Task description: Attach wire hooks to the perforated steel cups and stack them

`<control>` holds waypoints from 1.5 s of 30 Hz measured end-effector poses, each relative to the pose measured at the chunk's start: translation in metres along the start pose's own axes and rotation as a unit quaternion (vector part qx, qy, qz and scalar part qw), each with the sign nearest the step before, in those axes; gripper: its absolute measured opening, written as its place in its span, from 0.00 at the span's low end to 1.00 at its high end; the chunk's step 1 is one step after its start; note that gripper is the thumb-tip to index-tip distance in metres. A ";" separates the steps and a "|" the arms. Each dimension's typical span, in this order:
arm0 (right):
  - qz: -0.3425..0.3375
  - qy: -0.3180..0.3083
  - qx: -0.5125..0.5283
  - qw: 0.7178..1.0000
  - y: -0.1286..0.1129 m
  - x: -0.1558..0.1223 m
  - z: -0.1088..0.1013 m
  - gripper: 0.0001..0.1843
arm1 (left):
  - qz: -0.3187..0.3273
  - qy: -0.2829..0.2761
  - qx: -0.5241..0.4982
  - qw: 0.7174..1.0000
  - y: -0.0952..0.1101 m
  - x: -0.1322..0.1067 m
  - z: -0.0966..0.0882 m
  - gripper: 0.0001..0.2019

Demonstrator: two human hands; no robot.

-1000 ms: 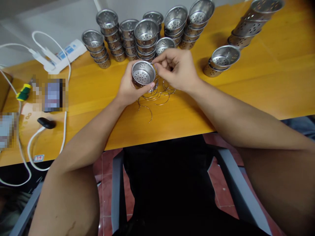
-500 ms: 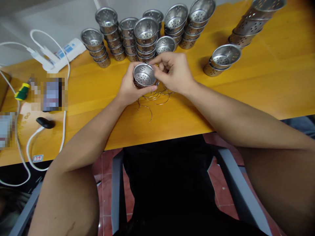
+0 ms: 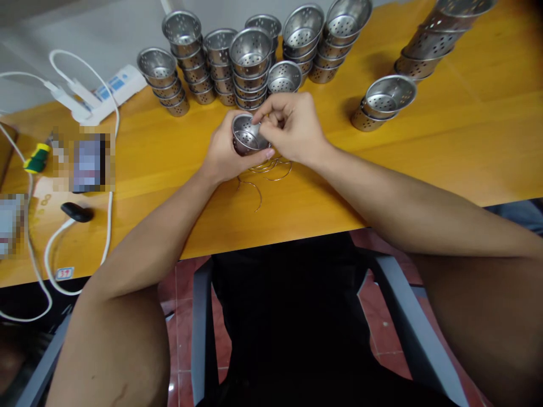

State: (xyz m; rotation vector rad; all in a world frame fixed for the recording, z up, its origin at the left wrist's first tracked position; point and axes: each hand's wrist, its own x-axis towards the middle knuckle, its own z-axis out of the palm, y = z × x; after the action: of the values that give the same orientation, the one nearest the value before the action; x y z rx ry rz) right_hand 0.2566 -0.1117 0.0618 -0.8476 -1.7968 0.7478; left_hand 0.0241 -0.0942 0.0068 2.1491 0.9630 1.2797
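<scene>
One big yellow table [image 3: 382, 169] holds everything. Many stacks of cups [image 3: 250, 62] stand behind the pile of wires [image 3: 271, 168]. Just above that pile, the left hand [image 3: 223, 155] is closed around one cup [image 3: 246, 138]. The right hand [image 3: 297, 133] has slid over the cup since a moment ago and covers more of it. Its fingers are bent tight and pinch the rim. The cup is shiny and round with small holes, and it tips more than before. Its right side is hidden. Whether the fingers also hold a wire is too hard to see.
</scene>
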 end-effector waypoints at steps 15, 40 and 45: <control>0.006 -0.176 0.146 0.973 -0.002 0.006 -0.031 0.38 | 0.031 -0.049 -0.114 0.992 -0.027 0.001 0.002 0.50; 0.028 -0.164 0.119 0.979 -0.015 -0.003 -0.030 0.38 | 0.056 -0.038 -0.055 0.996 -0.026 0.000 -0.002 0.44; -0.058 -0.086 0.037 0.994 -0.006 -0.001 -0.035 0.29 | 0.002 -0.003 -0.040 0.999 -0.034 0.003 0.001 0.50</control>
State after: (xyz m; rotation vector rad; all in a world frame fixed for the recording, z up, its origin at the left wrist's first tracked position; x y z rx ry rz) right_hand 0.2880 -0.1123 0.0776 -0.6390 -1.9401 0.8270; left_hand 0.0143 -0.0701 -0.0150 2.0952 0.8894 1.2904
